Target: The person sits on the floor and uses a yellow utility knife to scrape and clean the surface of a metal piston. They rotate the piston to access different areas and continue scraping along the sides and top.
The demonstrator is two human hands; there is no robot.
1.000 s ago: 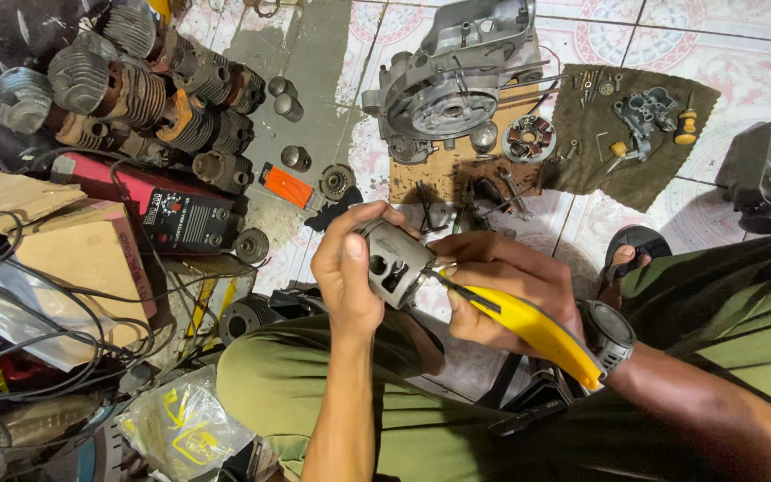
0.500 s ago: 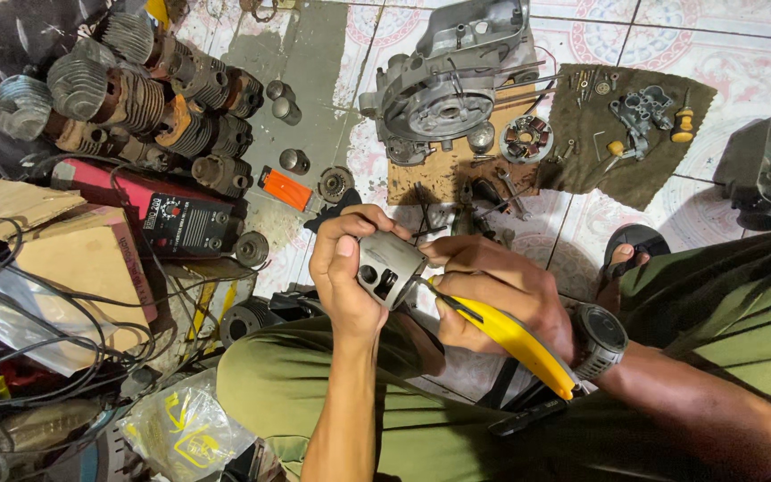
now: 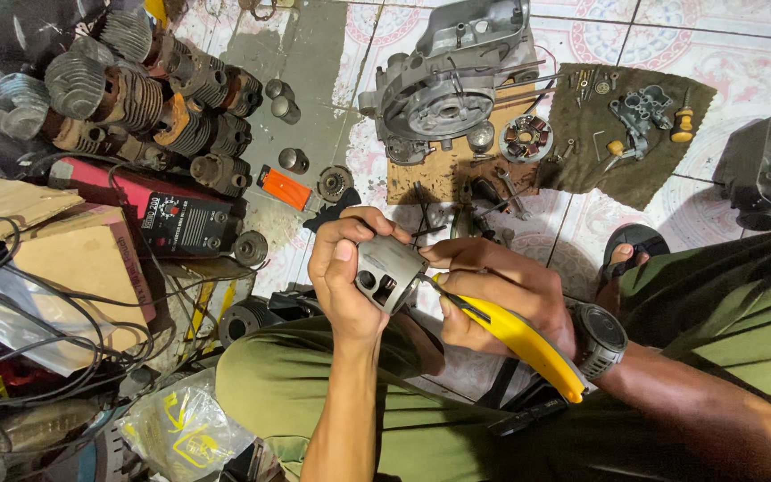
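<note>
A short, grey metal cylinder with rounded sides, a piston (image 3: 388, 270), was held above the lap, tilted so that its open underside and a dark round pin hole faced the camera. Its skirt looked dull and scuffed, with dark recesses inside. A pair of pliers with thick yellow curved handles (image 3: 515, 335) lay slanting from lower right to upper left, their slim dark metal nose touching the piston's side near the pin hole.

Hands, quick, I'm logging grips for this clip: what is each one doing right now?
Left hand: closed around the grey metal piston.
Right hand: closed on the yellow-handled pliers, tips at the piston.
</note>
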